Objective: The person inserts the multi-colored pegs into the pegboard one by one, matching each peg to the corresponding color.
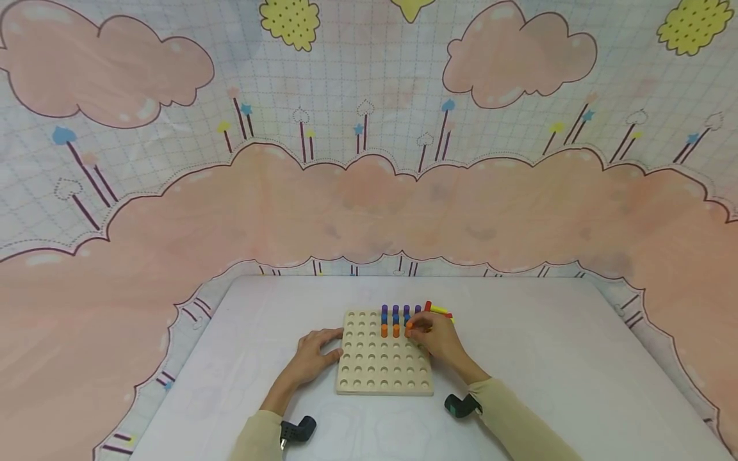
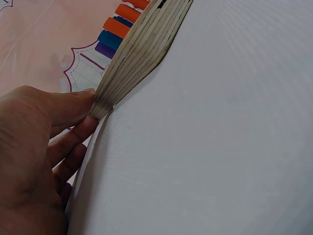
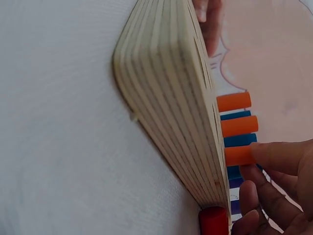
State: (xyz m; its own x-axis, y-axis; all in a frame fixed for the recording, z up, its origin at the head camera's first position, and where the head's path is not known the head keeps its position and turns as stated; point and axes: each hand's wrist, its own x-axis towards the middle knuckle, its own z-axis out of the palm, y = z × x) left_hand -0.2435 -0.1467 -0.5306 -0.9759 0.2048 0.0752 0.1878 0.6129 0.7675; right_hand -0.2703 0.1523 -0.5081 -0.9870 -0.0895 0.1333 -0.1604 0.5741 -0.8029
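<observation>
A wooden pegboard (image 1: 383, 374) with rows of round holes lies on the white table. My right hand (image 1: 438, 337) pinches an orange peg (image 3: 239, 155) between thumb and fingertips; in the right wrist view its lower end meets the board's top face. Two other orange pegs (image 1: 384, 331) stand upright beside it, in front of blue pegs (image 1: 395, 319) and a back row of purple pegs (image 1: 395, 309). My left hand (image 1: 314, 354) rests against the board's left edge, thumb and fingertips touching it with the fingers fairly straight.
Loose red and yellow pegs (image 1: 439, 310) lie on the table past the board's back right corner, partly behind my right hand. A red peg (image 3: 213, 221) shows close to the board's side. A printed cloth (image 1: 369, 211) hangs behind the table (image 1: 277, 298).
</observation>
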